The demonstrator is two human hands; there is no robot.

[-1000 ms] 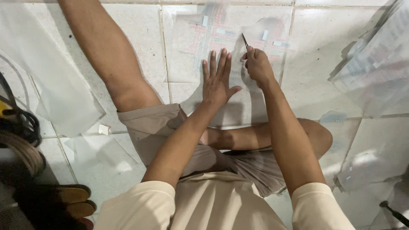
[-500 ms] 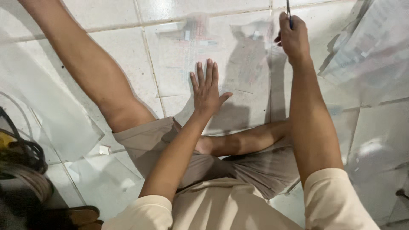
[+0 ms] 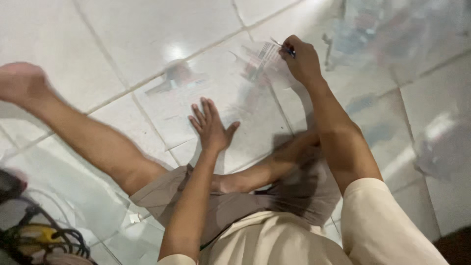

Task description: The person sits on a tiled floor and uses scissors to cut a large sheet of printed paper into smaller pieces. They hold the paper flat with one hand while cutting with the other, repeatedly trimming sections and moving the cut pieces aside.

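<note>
Clear plastic sheet (image 3: 216, 93) lies flat on the white tiled floor (image 3: 147, 29), printed patches showing faintly through it, and I'm sitting right at its near edge. My left hand (image 3: 212, 128) is pressed palm-down on it, fingers (image 3: 201, 115) stretched out straight and close together, thumb swung out to the right, gripping nothing, just pinning the sheet to the tile. My right hand (image 3: 301, 61) is out at the far right corner of the same sheet, curled tight round a thin dark pen-like tool (image 3: 283, 46); its pale tip pokes out to the left of my knuckles and sits over a printed patch. Whether that tip actually touches the plastic, I can't tell. So the sheet runs under both hands: flat palm near and middle, closed fist far and right.

My left leg (image 3: 93, 142) stretches away to the far left across the tiles, and my right leg (image 3: 265, 169) is folded in under my right forearm. Khaki shorts (image 3: 235, 201) fill the near middle.

More clear plastic wrapping (image 3: 387, 34) sits at the far right, blurred; what's inside is too smeared to make out. Down at the near left corner there's a tangle of dark cables (image 3: 59, 240) around something yellow (image 3: 37, 234). A small white scrap (image 3: 133, 218) lies on the tile just beside my shorts.
</note>
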